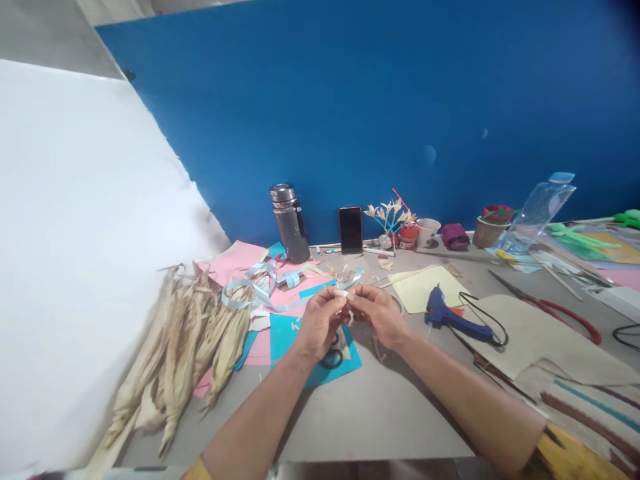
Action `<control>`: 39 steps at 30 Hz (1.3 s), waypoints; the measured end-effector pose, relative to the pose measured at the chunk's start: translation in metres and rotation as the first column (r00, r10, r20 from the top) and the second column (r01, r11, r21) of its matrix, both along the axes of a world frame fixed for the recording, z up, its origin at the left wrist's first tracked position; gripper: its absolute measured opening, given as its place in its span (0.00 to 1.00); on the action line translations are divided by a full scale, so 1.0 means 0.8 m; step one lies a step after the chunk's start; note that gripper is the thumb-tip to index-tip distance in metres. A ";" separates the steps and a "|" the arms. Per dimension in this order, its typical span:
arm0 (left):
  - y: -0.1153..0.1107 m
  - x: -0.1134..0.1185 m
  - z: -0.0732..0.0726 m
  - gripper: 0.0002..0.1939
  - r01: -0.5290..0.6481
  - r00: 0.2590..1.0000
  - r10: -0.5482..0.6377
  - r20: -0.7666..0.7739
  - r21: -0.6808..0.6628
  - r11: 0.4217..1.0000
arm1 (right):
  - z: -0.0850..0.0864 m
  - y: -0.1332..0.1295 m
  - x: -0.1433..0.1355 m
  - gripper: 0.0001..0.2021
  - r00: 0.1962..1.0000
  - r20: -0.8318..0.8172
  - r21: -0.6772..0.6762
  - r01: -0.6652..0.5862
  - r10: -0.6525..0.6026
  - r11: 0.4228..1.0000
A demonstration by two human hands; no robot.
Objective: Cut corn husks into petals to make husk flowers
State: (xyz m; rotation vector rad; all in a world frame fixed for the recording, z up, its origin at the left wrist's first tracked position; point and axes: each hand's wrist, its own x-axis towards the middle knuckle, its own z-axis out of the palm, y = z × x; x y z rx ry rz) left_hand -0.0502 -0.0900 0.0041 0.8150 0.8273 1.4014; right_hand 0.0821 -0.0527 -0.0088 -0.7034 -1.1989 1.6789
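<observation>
Above the middle of the table my left hand (320,321) and my right hand (376,312) meet, fingertips pinched together on a small pale strip (341,293). It looks like a piece of dried husk, though the fingers cover most of it. Beneath the hands lies a blue sheet (287,343) with small pale scraps on it. Black scissor handles (332,359) show on that sheet, partly behind my left hand. A bundle of dried corn husks (185,340) rests to the left.
A grey flask (291,227), a phone (351,230) and husk flowers (390,215) stand along the back. A blue glue gun (457,317), red-handled shears (560,310) and a tilted plastic bottle (540,210) are at right. Light-blue ribbon (250,287) curls over pink paper (233,260).
</observation>
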 end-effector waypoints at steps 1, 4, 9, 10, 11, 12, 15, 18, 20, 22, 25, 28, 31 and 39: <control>0.000 0.000 -0.001 0.11 -0.003 1.000 0.003 0.010 0.017 1.000 | 0.000 -0.001 -0.001 0.18 1.000 0.011 0.011 0.018 -0.019 1.000; 0.001 0.003 -0.004 0.12 -0.031 0.999 0.030 0.016 0.060 0.998 | -0.001 -0.002 -0.004 0.17 0.998 0.032 0.035 0.054 -0.056 0.998; 0.004 -0.004 -0.002 0.14 -0.066 0.998 0.066 0.023 0.000 0.998 | -0.008 0.000 -0.003 0.16 0.987 0.124 0.093 0.094 -0.105 0.991; 0.006 -0.010 0.001 0.15 -0.091 0.996 0.091 0.023 0.004 0.996 | -0.009 0.000 -0.003 0.15 0.977 0.176 0.138 0.100 -0.124 0.985; 0.008 -0.017 0.005 0.15 -0.133 0.991 0.132 0.031 0.019 0.991 | -0.011 -0.002 -0.003 0.14 0.961 0.240 0.203 0.092 -0.141 0.975; 0.011 -0.025 0.008 0.15 -0.186 0.982 0.184 0.041 0.045 0.981 | -0.013 -0.006 -0.004 0.12 0.939 0.310 0.279 0.062 -0.151 0.958; 0.020 -0.047 0.017 0.16 -0.350 0.937 0.347 0.046 0.105 0.931 | -0.019 -0.022 -0.009 0.06 0.823 0.552 0.501 -0.200 -0.133 0.842; 0.023 -0.057 0.019 0.18 -0.406 0.914 0.405 0.038 0.087 0.910 | -0.023 -0.040 -0.015 0.07 0.626 0.750 0.597 -0.503 -0.213 0.625; 0.021 -0.056 0.018 0.17 -0.403 0.915 0.403 0.023 0.082 0.911 | -0.022 -0.046 -0.019 0.10 0.519 0.811 0.572 -0.604 -0.270 0.554; 0.018 -0.052 0.018 0.15 -0.398 0.916 0.400 -0.004 0.099 0.912 | -0.018 -0.049 -0.024 0.11 0.420 0.856 0.515 -0.647 -0.302 0.562; 0.013 -0.048 0.023 0.13 -0.395 0.914 0.403 -0.035 0.141 0.908 | -0.011 -0.048 -0.031 0.09 0.306 0.890 0.454 -0.664 -0.338 0.594; 0.007 -0.047 0.030 0.11 -0.375 0.923 0.385 -0.025 0.183 0.909 | -0.013 -0.047 -0.035 0.08 0.255 0.891 0.442 -0.678 -0.376 0.587; -0.003 -0.045 0.042 0.10 -0.348 0.935 0.355 0.006 0.220 0.911 | -0.020 -0.047 -0.036 0.07 0.280 0.873 0.475 -0.672 -0.399 0.568; -0.031 -0.038 0.063 0.07 -0.251 0.963 0.268 -0.009 0.315 0.915 | -0.019 -0.028 -0.023 0.07 0.597 0.765 0.431 -0.196 -0.241 0.881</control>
